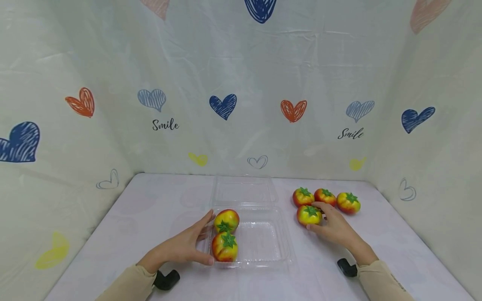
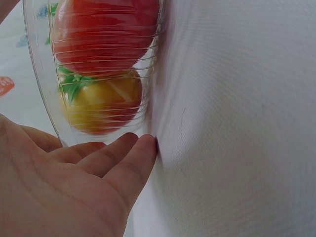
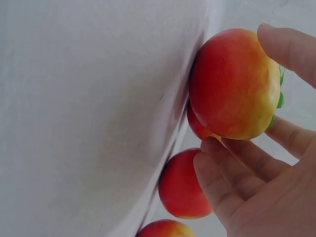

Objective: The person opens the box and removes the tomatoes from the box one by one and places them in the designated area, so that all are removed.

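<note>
A clear plastic clamshell box (image 1: 263,265) lies with its lid (image 1: 244,190) folded back. Two red-yellow tomatoes with green leafy tops, a rear one (image 1: 227,220) and a front one (image 1: 224,247), sit along its left side. My left hand (image 1: 184,244) rests at the box's left wall, thumb and fingers spread and fairly straight, as the left wrist view also shows. To the right of the box, my right hand (image 1: 335,225) holds another tomato (image 1: 308,215) between thumb and fingers. In the right wrist view this tomato (image 3: 232,84) appears close to the table surface.
Behind the held tomato are three more: a left one (image 1: 303,196), a middle one (image 1: 325,196) and a right one (image 1: 348,203). A white cloth covers the table (image 1: 150,200). A heart-patterned curtain (image 1: 256,138) surrounds its back and sides.
</note>
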A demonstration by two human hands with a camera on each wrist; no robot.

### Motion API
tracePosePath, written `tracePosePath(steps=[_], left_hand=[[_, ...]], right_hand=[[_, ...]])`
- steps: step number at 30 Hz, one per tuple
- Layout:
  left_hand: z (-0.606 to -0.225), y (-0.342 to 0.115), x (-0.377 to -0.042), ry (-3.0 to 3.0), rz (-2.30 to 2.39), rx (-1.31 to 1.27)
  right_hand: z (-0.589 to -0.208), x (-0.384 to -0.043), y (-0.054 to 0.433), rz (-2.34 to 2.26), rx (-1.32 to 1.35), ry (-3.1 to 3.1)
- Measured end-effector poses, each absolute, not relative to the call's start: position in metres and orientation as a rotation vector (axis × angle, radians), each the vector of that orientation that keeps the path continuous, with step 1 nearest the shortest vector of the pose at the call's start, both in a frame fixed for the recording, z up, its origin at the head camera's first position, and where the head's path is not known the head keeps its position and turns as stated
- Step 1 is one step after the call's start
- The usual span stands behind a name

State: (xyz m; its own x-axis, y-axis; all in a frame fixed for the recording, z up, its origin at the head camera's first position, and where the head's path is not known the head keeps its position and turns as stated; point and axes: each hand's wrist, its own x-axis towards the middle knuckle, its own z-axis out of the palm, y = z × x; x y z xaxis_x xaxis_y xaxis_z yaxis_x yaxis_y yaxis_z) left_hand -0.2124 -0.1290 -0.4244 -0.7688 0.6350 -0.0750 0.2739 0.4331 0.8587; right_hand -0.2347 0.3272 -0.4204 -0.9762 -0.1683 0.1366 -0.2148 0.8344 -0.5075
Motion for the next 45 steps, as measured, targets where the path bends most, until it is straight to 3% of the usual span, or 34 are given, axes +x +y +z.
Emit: tracePosePath(steps=[45], left_hand=[[-0.424,-0.128,-0.211,2.305,1.276,0.756]], right_hand=[[-0.411,-0.227,0.315,0.839,0.413,-2.814]])
